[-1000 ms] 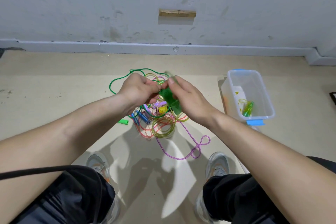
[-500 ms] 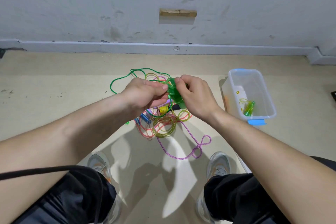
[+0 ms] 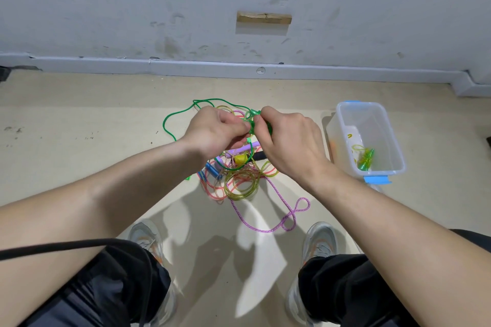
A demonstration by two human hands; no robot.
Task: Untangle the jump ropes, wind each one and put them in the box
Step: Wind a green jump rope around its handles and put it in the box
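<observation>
Squatting view: shoes (image 3: pixel 144 233) nearest on the floor (image 3: pixel 79 141). Purple rope (image 3: pixel 292 212) lies in a slack loop just ahead, running into the tangle (image 3: pixel 239 180). Over the tangle both hands are curled tight. Left hand (image 3: pixel 215 131) pinches the green rope (image 3: pixel 166 125) and right hand (image 3: pixel 289 141) grips its handle end, probably winding. Cord looks light, limp and slick, so grab the stiff handle and pinch the coils or they may spring loose. Box (image 3: pixel 336 138) sits right of the pile, apart, with a wound rope (image 3: pixel 365 158) inside.
</observation>
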